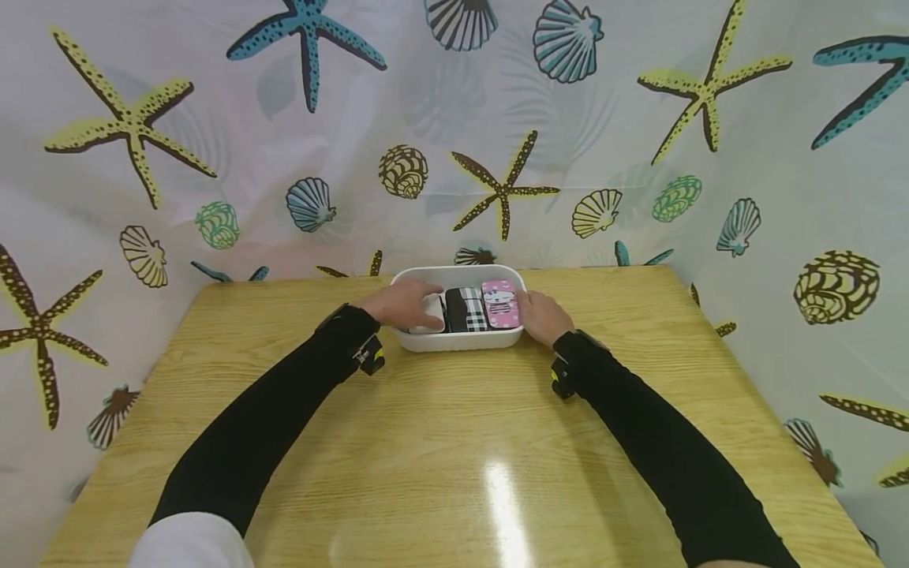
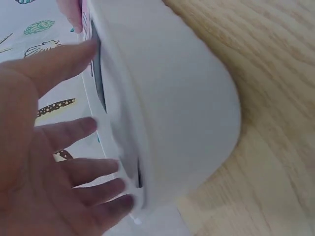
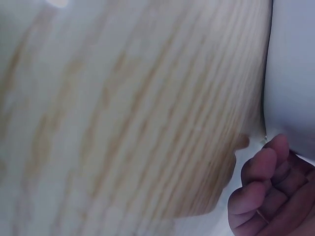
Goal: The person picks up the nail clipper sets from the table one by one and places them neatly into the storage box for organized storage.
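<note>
A white oval tub (image 1: 461, 342) stands on the table and holds a row of small items. From left to right these are a whitish item (image 1: 435, 312), a black item with black-and-white checks (image 1: 466, 309) and a pink box with a cartoon figure (image 1: 501, 304). My left hand (image 1: 405, 304) is over the tub's left end, at the whitish item, with fingers spread and only slightly bent; the left wrist view shows nothing gripped. At the right end, my right hand (image 1: 545, 317) grips the tub's rim, its fingers (image 3: 259, 164) curled against the outer wall.
The tub sits near the back edge of a wooden table (image 1: 426, 442). Behind and along both sides hangs a white cloth (image 1: 355, 142) printed with starfish and shells.
</note>
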Motion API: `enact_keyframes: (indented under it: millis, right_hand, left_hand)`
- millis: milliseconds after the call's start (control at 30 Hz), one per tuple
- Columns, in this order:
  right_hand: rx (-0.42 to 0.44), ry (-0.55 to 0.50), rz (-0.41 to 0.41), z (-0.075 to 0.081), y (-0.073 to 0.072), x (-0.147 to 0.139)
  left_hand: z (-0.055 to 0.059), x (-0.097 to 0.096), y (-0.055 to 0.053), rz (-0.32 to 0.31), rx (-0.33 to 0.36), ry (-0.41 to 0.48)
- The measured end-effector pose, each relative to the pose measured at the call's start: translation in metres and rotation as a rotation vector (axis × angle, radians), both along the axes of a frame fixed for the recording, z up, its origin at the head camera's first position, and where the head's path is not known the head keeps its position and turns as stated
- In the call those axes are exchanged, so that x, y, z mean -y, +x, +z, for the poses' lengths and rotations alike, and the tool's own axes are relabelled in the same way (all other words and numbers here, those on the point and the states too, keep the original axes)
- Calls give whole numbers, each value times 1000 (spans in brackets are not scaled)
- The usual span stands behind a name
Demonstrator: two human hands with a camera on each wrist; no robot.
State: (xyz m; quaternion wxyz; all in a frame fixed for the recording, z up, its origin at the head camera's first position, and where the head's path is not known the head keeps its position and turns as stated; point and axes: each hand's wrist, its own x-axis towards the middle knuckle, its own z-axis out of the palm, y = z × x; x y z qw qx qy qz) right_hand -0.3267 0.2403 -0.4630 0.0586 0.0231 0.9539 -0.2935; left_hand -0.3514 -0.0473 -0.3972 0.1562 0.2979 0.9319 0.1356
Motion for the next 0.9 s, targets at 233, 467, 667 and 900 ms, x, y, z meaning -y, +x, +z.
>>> enact_keyframes:
  millis: [233,467,667,900]
  right_hand:
    - [-22,0,24,1,0,-1]
    - [-43,7,17,0,1,-4]
    - [-54,-8,14,0,1,-5]
    - [-62,-4,14,0,-5,-7]
  left_hand:
    - [-22,13,1,307,-222,78]
    - [-48,15,3,455,-205,1]
    - [-55,10,2,479,-251,11]
    - [-58,3,-6,539,-243,-4]
